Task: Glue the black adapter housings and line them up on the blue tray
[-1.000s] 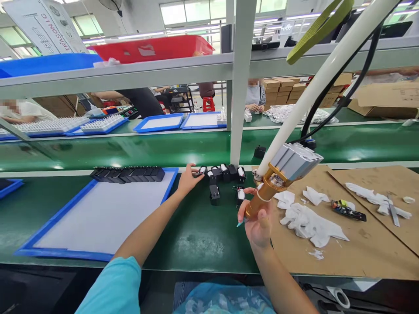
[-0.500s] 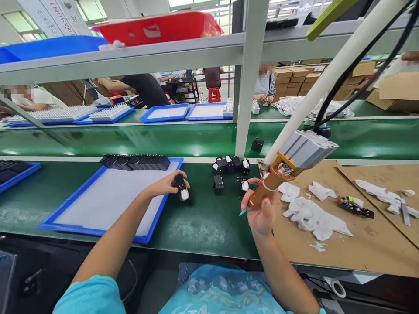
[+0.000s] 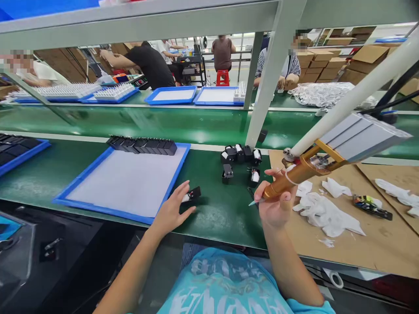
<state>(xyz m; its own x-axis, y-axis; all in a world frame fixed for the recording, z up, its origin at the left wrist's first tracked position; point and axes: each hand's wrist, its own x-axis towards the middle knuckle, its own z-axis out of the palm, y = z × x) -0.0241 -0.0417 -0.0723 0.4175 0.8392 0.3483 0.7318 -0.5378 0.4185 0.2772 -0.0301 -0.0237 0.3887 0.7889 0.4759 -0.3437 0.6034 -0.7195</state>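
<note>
My left hand (image 3: 173, 208) reaches over the green bench with thumb and fingers spread. Just beyond its fingertips is a small black housing (image 3: 195, 193) with a white part, lying tilted; the fingers hide some of it, and I cannot tell whether they touch it. My right hand (image 3: 277, 201) is wrapped round a gold-coloured dispensing gun (image 3: 288, 183) with a pale blue needle tip pointing down to the left. Close to that tip stands a black housing with white inside (image 3: 254, 175). Farther back, several similar housings (image 3: 239, 153) sit in a cluster, with one capped housing (image 3: 227, 173) before them.
A blue-rimmed tray (image 3: 121, 213) at left carries a row of black housings (image 3: 144, 145) along its far edge. White crumpled wipes (image 3: 321, 213) lie on cardboard (image 3: 330, 248) at right. A metal post (image 3: 266, 78) rises behind the cluster. Across the conveyor, people sit at work.
My left hand has lowered and spread its fingers, and the black housing it held upright now lies tilted beyond the fingertips. My right hand keeps the gun; the view has tipped downward.
</note>
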